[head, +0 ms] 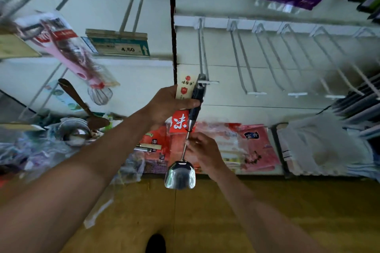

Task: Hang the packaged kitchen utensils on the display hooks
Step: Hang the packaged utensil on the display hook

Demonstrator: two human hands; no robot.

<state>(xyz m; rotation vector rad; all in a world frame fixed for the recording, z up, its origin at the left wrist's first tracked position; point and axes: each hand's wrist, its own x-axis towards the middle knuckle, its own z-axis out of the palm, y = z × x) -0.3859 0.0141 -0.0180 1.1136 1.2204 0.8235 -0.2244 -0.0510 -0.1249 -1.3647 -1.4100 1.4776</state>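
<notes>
We have the steel spatula with the black handle and red-and-cream card label (180, 174) raised upright against the white shelf wall. Its blade hangs down and its handle top is right at the front end of a white double-wire display hook (211, 82). Our left hand (168, 104) has its fingers wrapped around the handle and the card together. Our right hand (203, 151) pinches the thin metal shaft lower down between thumb and fingertips.

We cannot tell whether the handle's hanging hole has caught the hook tip, because the handle end overlaps the hook's end plate.

As we judge it, the step in hand is threading the handle onto this hook. To do it well, we should:

- Let the left hand set the height and aim the hole squarely at the wire tip.
- Let the right hand only keep the blade from swinging.
- Lift slightly over the upturned end, then slide the handle back along the wire toward the wall.
- Ease the lower pinch off first, and release the handle only once the weight sits on the hook.

The neighbouring empty hooks (257, 93) stand close by on the right, so we should keep the spatula vertical.
</notes>
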